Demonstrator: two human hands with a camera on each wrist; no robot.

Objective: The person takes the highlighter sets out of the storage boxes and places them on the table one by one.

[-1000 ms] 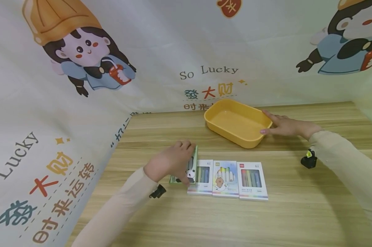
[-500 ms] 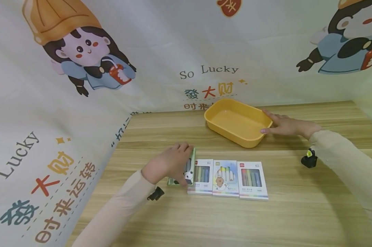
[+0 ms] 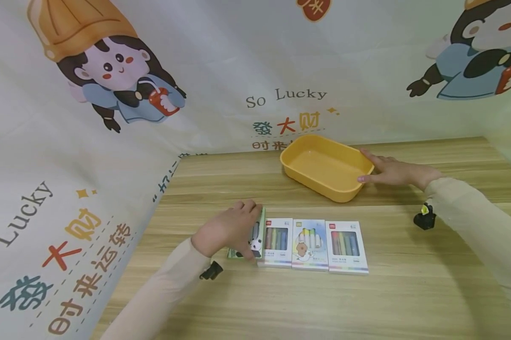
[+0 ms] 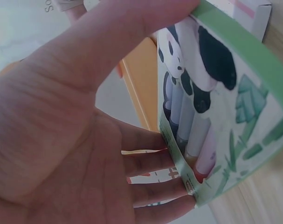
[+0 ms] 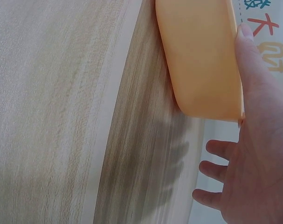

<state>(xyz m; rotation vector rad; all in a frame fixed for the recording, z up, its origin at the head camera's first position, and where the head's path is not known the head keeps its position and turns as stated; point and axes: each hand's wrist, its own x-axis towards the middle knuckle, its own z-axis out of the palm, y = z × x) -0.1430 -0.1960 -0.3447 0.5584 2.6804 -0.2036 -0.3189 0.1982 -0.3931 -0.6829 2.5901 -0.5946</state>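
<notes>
My left hand [image 3: 227,229] holds a green box of markers [image 4: 225,107] with a panda and bamboo print, thumb on one edge and fingertips on the opposite one. Colored pens show through its window. The box stands tilted up on edge at the left end of a row of flat packs, partly hidden by the hand in the head view. My right hand [image 3: 397,172] rests at the right end of a yellow plastic bin [image 3: 327,189], thumb [image 5: 246,51] on the rim. Three of its other fingers [image 5: 213,170] stick out loosely beside the bin.
Flat on the wooden table [image 3: 306,307] lie a white crayon pack [image 3: 276,241], a blue-and-white pack [image 3: 309,245] with a cartoon animal, and another white crayon pack [image 3: 346,248], side by side. A printed cloth [image 3: 221,56] rises behind and at the left.
My left hand has moved slightly left and toward me with the green box, uncovering more of the leftmost white pack. The right hand and yellow bin stay where they were.
</notes>
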